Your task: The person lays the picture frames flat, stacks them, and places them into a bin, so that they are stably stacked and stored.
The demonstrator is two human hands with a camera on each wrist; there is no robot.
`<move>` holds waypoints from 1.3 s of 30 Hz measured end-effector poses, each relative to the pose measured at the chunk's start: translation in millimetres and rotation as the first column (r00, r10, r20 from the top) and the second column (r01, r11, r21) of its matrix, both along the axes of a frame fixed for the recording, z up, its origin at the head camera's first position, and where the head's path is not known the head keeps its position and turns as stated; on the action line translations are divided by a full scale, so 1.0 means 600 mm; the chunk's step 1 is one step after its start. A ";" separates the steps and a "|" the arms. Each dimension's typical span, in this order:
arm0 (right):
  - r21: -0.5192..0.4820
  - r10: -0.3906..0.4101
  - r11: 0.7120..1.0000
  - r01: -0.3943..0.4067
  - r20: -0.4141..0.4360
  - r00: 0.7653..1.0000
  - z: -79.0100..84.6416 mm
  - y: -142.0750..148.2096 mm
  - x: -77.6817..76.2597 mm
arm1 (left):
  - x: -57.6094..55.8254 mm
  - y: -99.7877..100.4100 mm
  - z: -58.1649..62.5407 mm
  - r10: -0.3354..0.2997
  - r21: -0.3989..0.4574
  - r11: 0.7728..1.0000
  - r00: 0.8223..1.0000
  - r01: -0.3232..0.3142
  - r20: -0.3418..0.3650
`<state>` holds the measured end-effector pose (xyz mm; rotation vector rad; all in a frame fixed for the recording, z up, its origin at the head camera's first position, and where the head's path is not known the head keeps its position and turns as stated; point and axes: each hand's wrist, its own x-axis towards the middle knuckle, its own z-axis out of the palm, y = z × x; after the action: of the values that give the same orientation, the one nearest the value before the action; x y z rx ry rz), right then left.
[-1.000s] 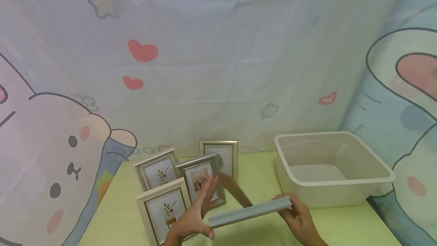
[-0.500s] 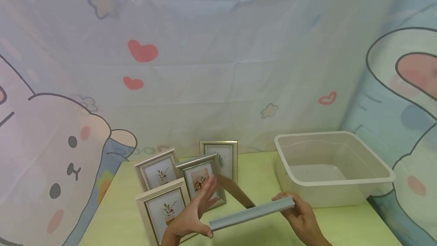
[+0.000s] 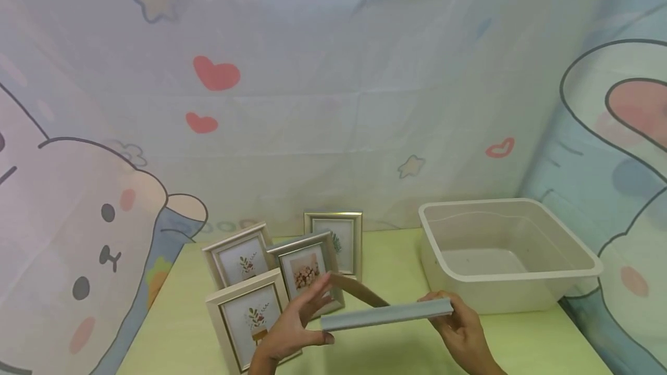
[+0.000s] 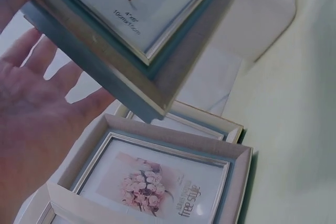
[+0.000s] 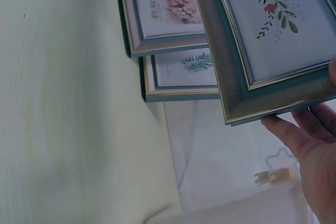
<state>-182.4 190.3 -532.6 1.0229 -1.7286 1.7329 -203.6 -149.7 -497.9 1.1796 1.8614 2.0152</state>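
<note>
A grey-green picture frame [image 3: 388,314] is held up over the table, seen nearly edge-on in the head view. Its brown stand flap [image 3: 365,291] sticks out behind. The front, in the right wrist view, shows a print of a plant in a pot [image 5: 275,9]. My right hand [image 3: 458,331] grips the frame's right end, thumb in front and fingers behind. At the left end, my left hand [image 3: 294,328] has its thumb by the near side and extended fingers reaching to the flap's far end. The spread fingers [image 4: 68,74] lie behind the frame in the left wrist view.
Several framed prints stand on the green table [image 3: 385,253], left of the held frame: two cream frames [image 3: 213,308], a grey one [image 3: 333,271] and a gold-edged one at the back. A beige tub [image 3: 500,297] stands at right, before a printed backdrop [image 3: 333,161].
The held frame has turned more level as its left end rose. Its stand flap has come closer to the frame's back, with the left fingers moving down along it.
</note>
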 end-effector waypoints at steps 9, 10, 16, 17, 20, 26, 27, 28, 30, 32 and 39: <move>0.008 -0.056 0.998 0.056 0.006 0.998 -0.005 -0.003 0.004 | -0.003 0.008 -0.006 0.082 0.071 0.995 0.992 -0.076 -0.092; 0.006 -0.056 0.998 0.056 0.007 0.998 -0.004 -0.003 0.004 | -0.003 0.008 -0.006 0.091 0.074 0.994 0.993 -0.085 -0.076; 0.010 -0.070 0.997 0.070 0.035 0.997 -0.005 -0.006 0.003 | -0.002 0.010 -0.010 0.089 0.125 0.989 0.994 -0.080 -0.068; 0.012 -0.076 0.997 0.075 0.040 0.996 -0.005 -0.006 0.003 | -0.001 0.010 -0.010 0.084 0.132 0.988 0.994 -0.075 -0.066; 0.023 -0.096 0.995 0.095 0.068 0.993 -0.006 -0.006 0.003 | 0.000 0.009 -0.011 0.084 0.132 0.988 0.995 -0.077 -0.048; 0.073 -0.155 0.986 0.148 0.103 0.983 -0.009 -0.005 0.006 | 0.004 0.009 -0.014 0.121 0.124 0.984 0.990 -0.129 0.073; 0.088 -0.178 0.982 0.169 0.110 0.978 -0.008 -0.005 0.007 | 0.004 0.009 -0.015 0.122 0.130 0.982 0.988 -0.134 0.096; 0.108 -0.204 0.975 0.192 0.119 0.972 -0.008 -0.006 0.009 | 0.004 0.009 -0.016 0.125 0.131 0.982 0.986 -0.139 0.106; 0.145 -0.259 0.960 0.239 0.146 0.955 -0.007 -0.007 0.012 | 0.004 0.009 -0.020 0.130 0.127 0.981 0.985 -0.144 0.118; 0.174 -0.298 0.948 0.267 0.186 0.936 -0.007 -0.007 0.014 | 0.005 0.008 -0.023 0.141 0.099 0.983 0.982 -0.154 0.126; 0.219 -0.284 0.951 0.216 0.355 0.891 -0.010 -0.004 0.016 | 0.010 -0.003 -0.030 0.185 -0.055 0.983 0.967 -0.178 0.175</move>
<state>-173.0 188.0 -538.6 0.5088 -2.1798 1.7151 -197.7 -151.2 -516.1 0.8136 1.9699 2.0877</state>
